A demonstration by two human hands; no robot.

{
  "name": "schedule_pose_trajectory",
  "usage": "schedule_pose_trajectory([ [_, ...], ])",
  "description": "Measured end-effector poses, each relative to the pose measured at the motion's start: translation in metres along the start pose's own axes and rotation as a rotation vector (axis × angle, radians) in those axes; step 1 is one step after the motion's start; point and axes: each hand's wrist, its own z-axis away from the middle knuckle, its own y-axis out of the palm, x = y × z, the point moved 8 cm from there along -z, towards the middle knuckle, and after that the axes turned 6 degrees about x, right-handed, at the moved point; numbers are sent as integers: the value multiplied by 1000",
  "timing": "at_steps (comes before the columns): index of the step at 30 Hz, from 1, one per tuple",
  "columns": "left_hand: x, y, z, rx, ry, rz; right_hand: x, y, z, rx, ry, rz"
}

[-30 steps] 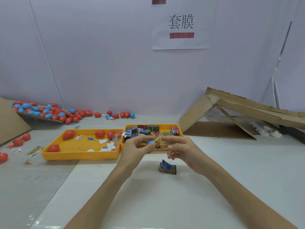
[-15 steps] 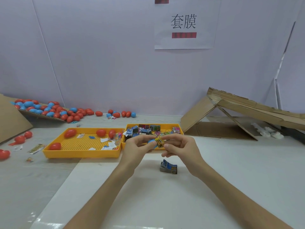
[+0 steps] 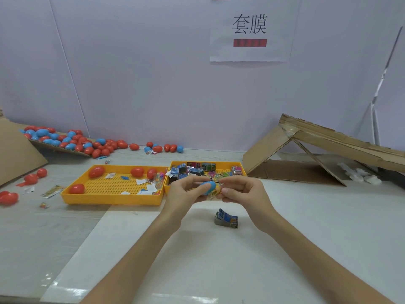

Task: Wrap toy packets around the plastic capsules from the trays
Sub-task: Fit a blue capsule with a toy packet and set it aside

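Left hand [image 3: 186,192] grips a blue capsule [image 3: 208,187] while the right hand [image 3: 243,191] pinches a clear toy packet [image 3: 214,195] beside it, above the tabletop [image 3: 306,216] before a yellow tray [image 3: 223,165]

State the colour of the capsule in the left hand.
Blue; the capsule shows best in the head view.

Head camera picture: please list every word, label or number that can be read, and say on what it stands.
"套膜": white paper sheet on the wall.
Red bar under it: blurred, unreadable.
Packets in the right tray: print too small.
Slips in the left tray: too small.
Folded packets on the table: too small.
Packet pinched by the right hand, beside the blue capsule in the left hand: too small.
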Motion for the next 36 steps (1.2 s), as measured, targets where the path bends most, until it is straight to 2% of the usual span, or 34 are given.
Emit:
schedule_pose_trajectory([
  [4, 0, -3, 0, -20, -2, 1, 0, -12, -1, -92, 9, -126],
  [11, 1, -1, 0, 2, -12, 2, -2, -24, -2, -180, 20, -190],
  [22, -2, 9, 1, 91, 4, -42, -2, -13, -1, -97, 39, -96],
  [36, -7, 8, 3, 56, 46, -124, 11, -4, 1, -64, -35, 113],
])
